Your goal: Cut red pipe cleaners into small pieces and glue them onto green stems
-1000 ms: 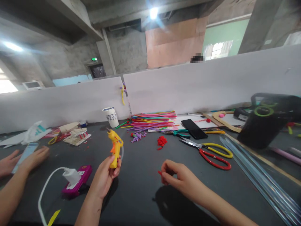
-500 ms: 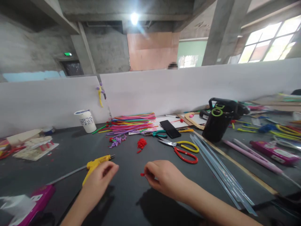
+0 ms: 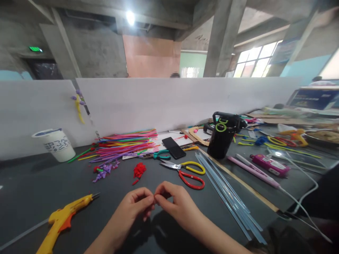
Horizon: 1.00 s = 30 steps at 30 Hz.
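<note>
In front of me, my left hand (image 3: 139,204) and my right hand (image 3: 172,199) meet fingertip to fingertip above the dark table. Both are closed in a pinch around a small red pipe-cleaner piece, which the fingers hide almost wholly. Just beyond them lies a little pile of red pieces (image 3: 139,170). Scissors (image 3: 185,169) with one yellow and one red handle rest past my right hand, blades pointing left. To the left of my left hand, a yellow glue gun (image 3: 65,215) lies on the table, its nozzle toward the upper right.
Purple pieces (image 3: 106,171), a bundle of coloured pipe cleaners (image 3: 127,144), a white cup (image 3: 57,146), teal-handled pliers (image 3: 160,154) and a phone (image 3: 174,147) sit farther back. On the right are clear glue sticks (image 3: 227,194), a black tumbler (image 3: 221,141) and a pink styling iron (image 3: 254,171).
My hands, apart before, have come together at the fingertips. The left hand has moved away from the glue gun. The view has swung to the right.
</note>
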Available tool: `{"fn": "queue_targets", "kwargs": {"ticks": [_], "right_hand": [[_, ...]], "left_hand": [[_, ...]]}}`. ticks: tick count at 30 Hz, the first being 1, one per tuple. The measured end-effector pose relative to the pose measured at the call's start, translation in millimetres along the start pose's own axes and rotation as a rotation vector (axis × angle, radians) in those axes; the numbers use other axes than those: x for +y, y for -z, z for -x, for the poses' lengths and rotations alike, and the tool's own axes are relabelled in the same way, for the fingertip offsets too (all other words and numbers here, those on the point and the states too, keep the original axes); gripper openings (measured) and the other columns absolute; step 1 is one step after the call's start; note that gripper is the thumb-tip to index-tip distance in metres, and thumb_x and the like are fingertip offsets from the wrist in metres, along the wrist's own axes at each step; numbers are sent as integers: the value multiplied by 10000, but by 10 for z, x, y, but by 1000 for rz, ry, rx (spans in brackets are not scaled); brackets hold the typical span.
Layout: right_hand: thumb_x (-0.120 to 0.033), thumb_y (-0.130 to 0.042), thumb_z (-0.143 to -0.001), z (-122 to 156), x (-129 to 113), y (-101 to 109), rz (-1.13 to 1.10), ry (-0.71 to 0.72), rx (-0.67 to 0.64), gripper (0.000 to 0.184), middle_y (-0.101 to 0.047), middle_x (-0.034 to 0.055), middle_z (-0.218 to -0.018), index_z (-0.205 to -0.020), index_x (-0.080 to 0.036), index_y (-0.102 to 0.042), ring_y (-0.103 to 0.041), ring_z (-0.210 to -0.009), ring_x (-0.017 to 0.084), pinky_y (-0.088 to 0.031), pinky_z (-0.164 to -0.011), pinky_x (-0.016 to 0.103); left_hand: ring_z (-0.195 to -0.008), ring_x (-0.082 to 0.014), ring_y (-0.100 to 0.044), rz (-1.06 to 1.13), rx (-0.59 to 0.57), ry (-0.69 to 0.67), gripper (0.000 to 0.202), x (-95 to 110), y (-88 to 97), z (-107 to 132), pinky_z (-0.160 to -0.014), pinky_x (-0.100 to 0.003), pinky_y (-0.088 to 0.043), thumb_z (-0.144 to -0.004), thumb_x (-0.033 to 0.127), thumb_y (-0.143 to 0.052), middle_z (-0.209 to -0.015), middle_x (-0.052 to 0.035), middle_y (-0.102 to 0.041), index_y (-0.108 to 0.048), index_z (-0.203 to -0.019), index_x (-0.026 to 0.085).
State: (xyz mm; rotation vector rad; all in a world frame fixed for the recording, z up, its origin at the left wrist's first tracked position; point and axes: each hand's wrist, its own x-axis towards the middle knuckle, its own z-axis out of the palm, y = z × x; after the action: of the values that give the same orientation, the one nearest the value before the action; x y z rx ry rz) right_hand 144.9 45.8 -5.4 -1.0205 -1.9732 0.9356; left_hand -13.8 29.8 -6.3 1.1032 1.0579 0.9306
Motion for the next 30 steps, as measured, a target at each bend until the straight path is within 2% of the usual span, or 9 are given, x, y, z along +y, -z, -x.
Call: {"fn": "queue_targets", "kwargs": {"ticks": [5, 9, 13, 15, 18, 21, 24, 27, 30], "right_hand": [[-80, -475, -673, -38, 6, -119, -228, -131, 84, 105, -502, -38, -621, -622, -167, -507, -471, -606, 94, -368, -574, 183], [-89, -458, -658, -134, -25, -24, -327, -200, 89, 96, -458, -51, -570, -608, -169, -476, -422, -547, 84, -336, -522, 181], [-43, -447, -614, -191, -31, 73, -183, -57, 54, 136, -500, -28, -647, -584, -172, -476, -470, -634, 106, -366, -610, 202], [-34, -448, -616, -184, -19, 70, -138, -32, 29, 146, -506, -23, -665, -583, -172, -480, -480, -659, 113, -370, -633, 208], [-32, -463, -632, -130, -6, 3, -71, -53, 27, 151, -502, -27, -655, -579, -173, -481, -483, -656, 113, -363, -619, 206], [-23, -492, -634, -53, -19, -96, 43, -53, 40, 154, -512, -28, -650, -577, -166, -490, -487, -648, 106, -353, -596, 195], [-98, -505, -736, -12, -21, -110, 288, -17, -2, 134, -553, -26, -662, -626, -167, -534, -506, -630, 92, -352, -562, 173], [-173, -445, -832, -43, 67, 79, 511, -43, -13, 166, -601, -2, -736, -740, -176, -583, -542, -679, 107, -375, -603, 185], [-59, -426, -786, -114, 287, 407, 683, -157, 108, 266, -582, 113, -1013, -1013, -124, -547, -524, -934, 185, -360, -790, 267]], "left_hand": [[-455, -68, -395, 53, 49, 53, 194, -156, -21, -7, -447, -183, -287, -704, 309, -602, -527, 45, -469, -522, -605, 162], [-404, -74, -322, -119, 16, 43, 325, -204, -13, 37, -432, -208, -254, -710, 405, -565, -424, 59, -389, -454, -506, 179], [-388, -76, -308, -234, 42, 25, 423, -208, -2, 52, -421, -218, -242, -704, 502, -543, -388, 57, -362, -439, -452, 179], [-434, -86, -385, -135, 87, 1, 312, -196, -3, 41, -436, -206, -287, -618, 458, -650, -480, 41, -466, -543, -585, 167], [-528, -112, -482, -50, 134, -40, 303, -182, -16, 23, -492, -211, -364, -581, 384, -698, -601, 18, -551, -601, -772, 170], [-511, -114, -485, -111, 150, -73, 226, -201, -37, 28, -498, -215, -373, -616, 349, -669, -545, 24, -536, -598, -711, 157], [-498, -118, -484, -233, 155, -112, 152, -240, -52, 51, -497, -220, -374, -650, 307, -628, -525, 27, -531, -596, -672, 159], [-502, -134, -499, -348, 169, -123, 125, -256, -35, 58, -511, -235, -395, -683, 295, -575, -529, 24, -535, -601, -668, 174], [-618, -167, -553, -546, 259, -216, 135, -239, 59, 13, -597, -256, -433, -712, 297, -531, -650, -8, -583, -609, -673, 193]]}}
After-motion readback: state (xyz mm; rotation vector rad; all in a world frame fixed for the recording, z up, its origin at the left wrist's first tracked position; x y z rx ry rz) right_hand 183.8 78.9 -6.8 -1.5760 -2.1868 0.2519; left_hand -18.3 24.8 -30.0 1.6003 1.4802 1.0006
